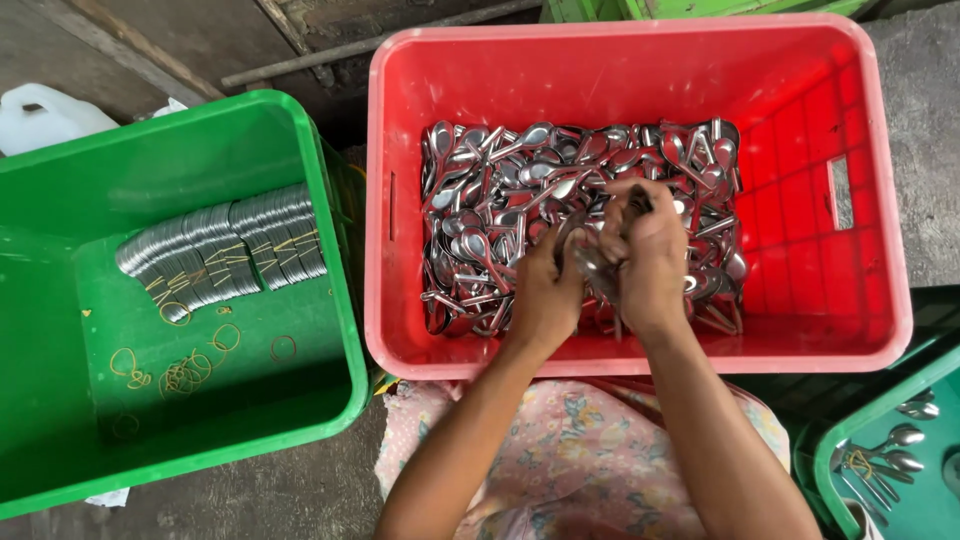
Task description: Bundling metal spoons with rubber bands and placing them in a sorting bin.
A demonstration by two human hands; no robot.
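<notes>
Centrally, both hands (600,265) grip spoons (480,215) inside the red crate (800,270).

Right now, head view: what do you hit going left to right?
White plastic jug → green crate holding banded spoon bundles and loose rubber bands → red crate of loose metal spoons → left hand → right hand, both gathering spoons → second green crate, few spoons.
</notes>
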